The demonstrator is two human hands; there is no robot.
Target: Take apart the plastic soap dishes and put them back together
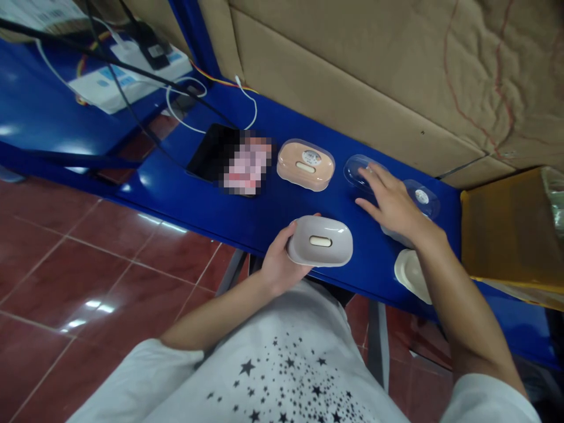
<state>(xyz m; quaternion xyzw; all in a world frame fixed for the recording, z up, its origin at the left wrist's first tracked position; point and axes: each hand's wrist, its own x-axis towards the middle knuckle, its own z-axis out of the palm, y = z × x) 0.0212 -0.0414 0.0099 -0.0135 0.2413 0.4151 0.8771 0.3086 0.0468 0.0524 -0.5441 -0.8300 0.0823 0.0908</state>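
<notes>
My left hand (282, 258) grips a pale grey soap dish (299, 244) by its left end, just over the front edge of the blue shelf. The dish is open at the top and has a cream oval piece in its middle. My right hand (390, 200) is stretched out with fingers apart, over a clear plastic lid (352, 170). Its fingertips are at the lid; whether they press on it I cannot tell. Beyond my right wrist is another clear lid (429, 202) with a round label. A cream dish (409, 270) lies partly behind my right forearm.
A peach soap dish (286, 170) under a clear labelled lid stands on the blue shelf (176, 205). Left of it lies a black device (211, 153) with a blurred screen. A power strip (110, 94) with cables is farther left. A yellow-brown box (506, 229) stands right; cardboard (343, 76) lines the back.
</notes>
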